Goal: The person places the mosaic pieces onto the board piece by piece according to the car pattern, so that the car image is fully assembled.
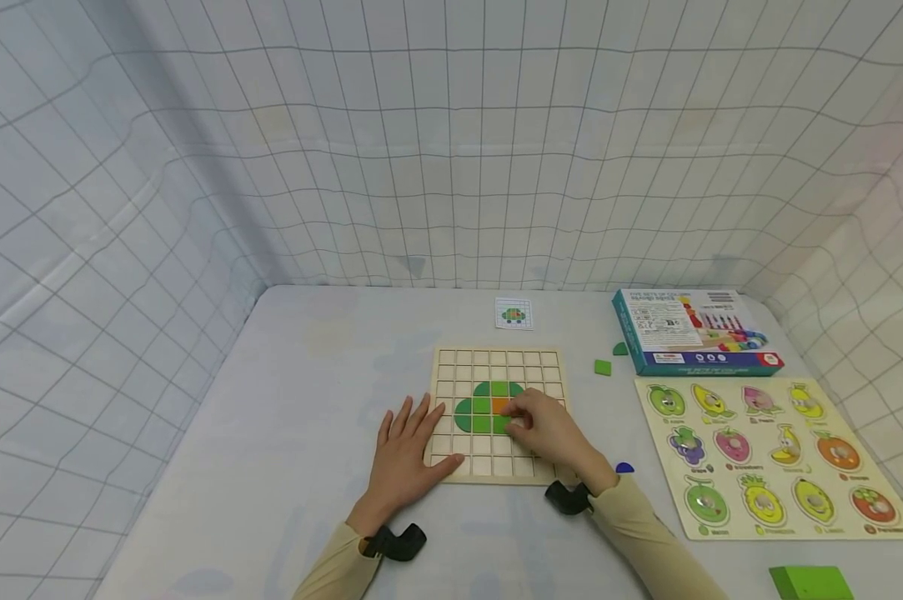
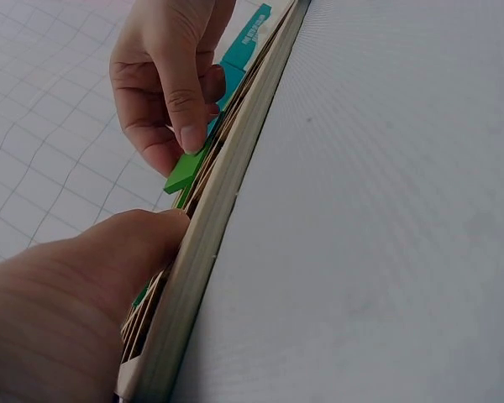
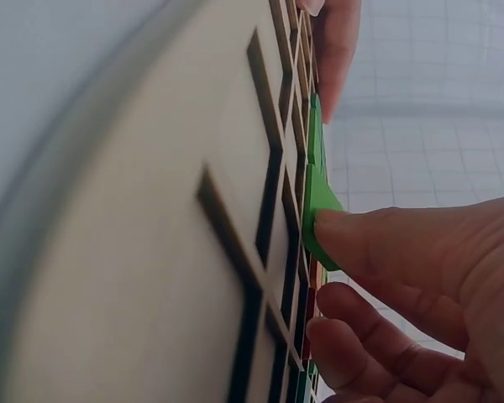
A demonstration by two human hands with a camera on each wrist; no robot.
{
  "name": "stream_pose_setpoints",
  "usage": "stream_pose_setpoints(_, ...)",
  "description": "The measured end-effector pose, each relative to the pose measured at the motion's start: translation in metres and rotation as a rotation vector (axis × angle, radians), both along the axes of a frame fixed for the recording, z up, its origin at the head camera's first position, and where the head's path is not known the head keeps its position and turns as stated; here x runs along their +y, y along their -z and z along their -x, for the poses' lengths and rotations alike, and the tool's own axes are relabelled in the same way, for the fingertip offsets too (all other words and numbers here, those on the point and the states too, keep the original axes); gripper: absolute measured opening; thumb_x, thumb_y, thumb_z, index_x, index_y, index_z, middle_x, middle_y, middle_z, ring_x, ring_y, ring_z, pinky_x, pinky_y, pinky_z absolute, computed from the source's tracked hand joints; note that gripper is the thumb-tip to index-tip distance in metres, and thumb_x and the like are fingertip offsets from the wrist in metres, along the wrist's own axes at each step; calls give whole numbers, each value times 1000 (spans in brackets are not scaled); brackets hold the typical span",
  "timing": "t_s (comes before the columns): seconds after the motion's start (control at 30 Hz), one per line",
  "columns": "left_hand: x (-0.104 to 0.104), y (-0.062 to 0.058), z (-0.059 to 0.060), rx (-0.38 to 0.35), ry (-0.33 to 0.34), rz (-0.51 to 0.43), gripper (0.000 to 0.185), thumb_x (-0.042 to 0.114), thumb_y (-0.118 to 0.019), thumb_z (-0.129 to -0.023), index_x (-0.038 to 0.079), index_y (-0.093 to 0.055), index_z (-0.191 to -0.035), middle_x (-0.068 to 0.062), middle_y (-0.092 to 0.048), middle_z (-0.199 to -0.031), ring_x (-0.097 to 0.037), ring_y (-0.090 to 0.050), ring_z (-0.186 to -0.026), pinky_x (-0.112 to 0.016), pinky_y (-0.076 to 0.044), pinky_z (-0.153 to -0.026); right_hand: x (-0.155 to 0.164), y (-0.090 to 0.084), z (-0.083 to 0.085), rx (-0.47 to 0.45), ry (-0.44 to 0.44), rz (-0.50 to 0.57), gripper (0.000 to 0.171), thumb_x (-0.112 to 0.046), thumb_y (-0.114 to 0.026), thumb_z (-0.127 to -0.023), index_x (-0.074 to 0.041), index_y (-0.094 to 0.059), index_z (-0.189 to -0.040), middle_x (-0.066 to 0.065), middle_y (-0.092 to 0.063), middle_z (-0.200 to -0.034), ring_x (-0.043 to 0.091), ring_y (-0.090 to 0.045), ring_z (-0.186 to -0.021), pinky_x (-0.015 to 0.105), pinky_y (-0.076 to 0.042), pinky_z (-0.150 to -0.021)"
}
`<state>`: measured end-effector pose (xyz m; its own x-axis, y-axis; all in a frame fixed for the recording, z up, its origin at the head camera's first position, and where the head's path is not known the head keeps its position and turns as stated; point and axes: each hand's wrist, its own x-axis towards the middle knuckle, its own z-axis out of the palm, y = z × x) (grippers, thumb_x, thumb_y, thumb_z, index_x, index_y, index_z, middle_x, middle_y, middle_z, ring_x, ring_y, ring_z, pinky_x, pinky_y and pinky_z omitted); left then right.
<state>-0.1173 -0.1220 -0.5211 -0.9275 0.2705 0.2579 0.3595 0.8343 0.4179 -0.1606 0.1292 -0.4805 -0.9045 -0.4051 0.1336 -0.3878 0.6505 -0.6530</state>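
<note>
A wooden grid board (image 1: pixel 481 467) lies on the table in the head view. On it, bright green square tiles (image 1: pixel 481 423), dark green rounded tiles (image 1: pixel 462 415) and an orange tile (image 1: pixel 499 406) form a cluster. My left hand (image 1: pixel 406 454) rests over the board's left edge, fingers spread and thumb near the lower corner. Above the cluster's right side, my right hand (image 1: pixel 549 429) pinches a green tile (image 3: pixel 321 218) between thumb and fingers. The left wrist view shows this tile tilted at the board's surface. My right hand hides part of the cluster.
A small picture card (image 1: pixel 514 314) lies behind the board. To the right are a loose green square (image 1: pixel 604 367), a dark green piece (image 1: pixel 620 349), a blue half-round (image 1: pixel 625 467), a flat box (image 1: pixel 691 333), a fruit puzzle board (image 1: pixel 738 396) and a green block (image 1: pixel 811 583).
</note>
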Motion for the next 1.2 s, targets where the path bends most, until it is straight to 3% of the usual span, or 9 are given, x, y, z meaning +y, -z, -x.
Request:
stream_pose_setpoints(0.2,0,0,0,-3,0,-1,78,58,-61,-83,17,-41,-146,-7,-29,-152,-29,-16,-141,-51,-6,-110,0,-1,-1,21,14,-47,13,-14,-76,-81,-10,-72,-93,-6,-54,-83,10,-45,-66,26,-40,-58)
stream_pose_setpoints(0.6,0,0,0,-6,-4,4,79,59,-61,-83,17,-41,-146,-7,-29,-152,-29,-16,-141,-51,-6,-110,7,-1,-1,16,-12,-53,9,-18,-75,-82,-13,-72,-89,-7,-51,-76,10,-44,-63,25,-37,-55)
stream_pose_setpoints(0.8,0,1,0,-12,-3,4,79,60,-60,-83,18,-40,-146,-7,-29,-153,-29,-15,-142,-50,-6,-110,18,-3,-1,28,-2,-38,6,-18,-73,-85,-15,-72,-90,-9,-56,-81,10,-46,-66,27,-41,-59)
stream_pose_setpoints(1.0,0,-1,0,-4,0,1,79,58,-62,-82,17,-41,-146,-7,-29,-152,-30,-16,-141,-51,-6,-110,36,-5,6,37,70,-49,6,-17,-73,-85,-14,-72,-90,-8,-58,-81,11,-47,-65,28,-41,-57)
stream_pose_setpoints(1.2,0,0,0,-9,0,-2,79,58,-61,-83,17,-40,-146,-7,-28,-153,-29,-15,-142,-50,-5,-110,58,-13,18,24,213,-77,15,-20,-71,-86,-8,-72,-95,1,-63,-86,17,-53,-74,31,-43,-61)
